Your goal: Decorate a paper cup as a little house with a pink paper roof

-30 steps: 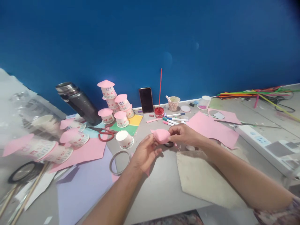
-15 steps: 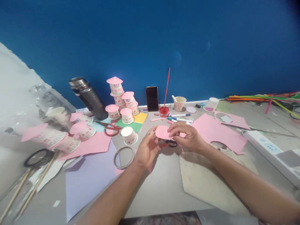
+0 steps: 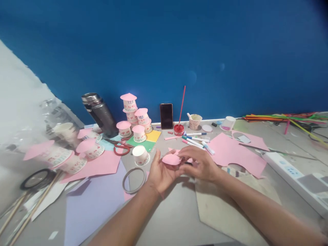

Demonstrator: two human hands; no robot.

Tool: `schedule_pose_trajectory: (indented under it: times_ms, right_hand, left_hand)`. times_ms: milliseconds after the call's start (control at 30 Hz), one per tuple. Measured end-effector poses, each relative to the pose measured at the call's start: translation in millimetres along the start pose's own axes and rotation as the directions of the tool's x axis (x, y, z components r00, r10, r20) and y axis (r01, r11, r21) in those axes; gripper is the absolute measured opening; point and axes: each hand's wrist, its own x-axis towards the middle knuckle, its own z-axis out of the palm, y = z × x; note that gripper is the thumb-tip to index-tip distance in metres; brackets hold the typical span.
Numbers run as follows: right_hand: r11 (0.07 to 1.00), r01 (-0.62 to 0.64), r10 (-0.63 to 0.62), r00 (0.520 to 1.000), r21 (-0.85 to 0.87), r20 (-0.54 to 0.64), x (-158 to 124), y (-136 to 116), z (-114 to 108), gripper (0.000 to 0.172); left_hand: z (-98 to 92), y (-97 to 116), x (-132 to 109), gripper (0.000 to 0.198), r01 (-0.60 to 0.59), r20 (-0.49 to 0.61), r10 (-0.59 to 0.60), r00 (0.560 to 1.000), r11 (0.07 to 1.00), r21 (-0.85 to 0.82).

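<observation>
A small pink paper circle (image 3: pixel 171 159), slightly curved, is held between my two hands above the middle of the table. My left hand (image 3: pixel 162 173) has its palm turned up and supports the paper on its fingers, thumb raised apart. At the paper's right edge, the fingertips of my right hand (image 3: pixel 199 163) pinch it. Left of my hands stands a white paper cup (image 3: pixel 140 155) turned upside down, with drawings round its rim. Behind it are several decorated cups with pink cone tops (image 3: pixel 139 133), some stacked into a tower (image 3: pixel 129 105).
Red-handled scissors (image 3: pixel 121 149), a tape roll (image 3: pixel 133 181) and purple paper (image 3: pixel 94 208) lie to the left. Markers (image 3: pixel 196 140), a jar of red paint (image 3: pixel 178 130) and a phone (image 3: pixel 166 116) are behind my hands. Pink sheets (image 3: pixel 235 150) and a power strip (image 3: pixel 292 174) are at right.
The pink paper circle has tilted flatter and come lower, nearer me. My left palm has opened upward beneath it, thumb lifted away. The camera view has tipped up slightly.
</observation>
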Motion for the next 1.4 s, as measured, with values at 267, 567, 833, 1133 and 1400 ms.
schedule_pose_trajectory:
  times_ms: [267,567,833,1133,1400]
  right_hand:
    - [0.710,-0.621,0.593,0.781,-0.332,-0.195,18,66,-80,0.028]
    - [0.640,-0.642,0.684,0.726,-0.422,-0.065,37,78,-85,0.026]
    - [0.605,-0.581,0.701,0.713,-0.544,0.019,83,66,-99,0.025]
    - [0.418,-0.504,0.844,0.523,-0.756,0.119,22,66,-92,0.035]
    - [0.458,-0.470,0.825,0.541,-0.754,0.164,15,69,-105,0.024]
  left_hand:
    - [-4.1,5,3,0.066,-0.009,-0.055,0.010,0.998,1.000,0.030]
    - [-10.3,6,10,0.047,-0.004,-0.058,0.006,0.998,0.999,0.040]
    - [-6.2,14,8,0.055,-0.062,-0.118,0.071,0.990,0.995,0.078]
    - [1.6,9,7,0.053,-0.064,-0.143,0.074,0.987,0.995,0.074]
    - [-1.8,9,9,0.063,-0.123,-0.084,0.134,0.987,0.985,0.124]
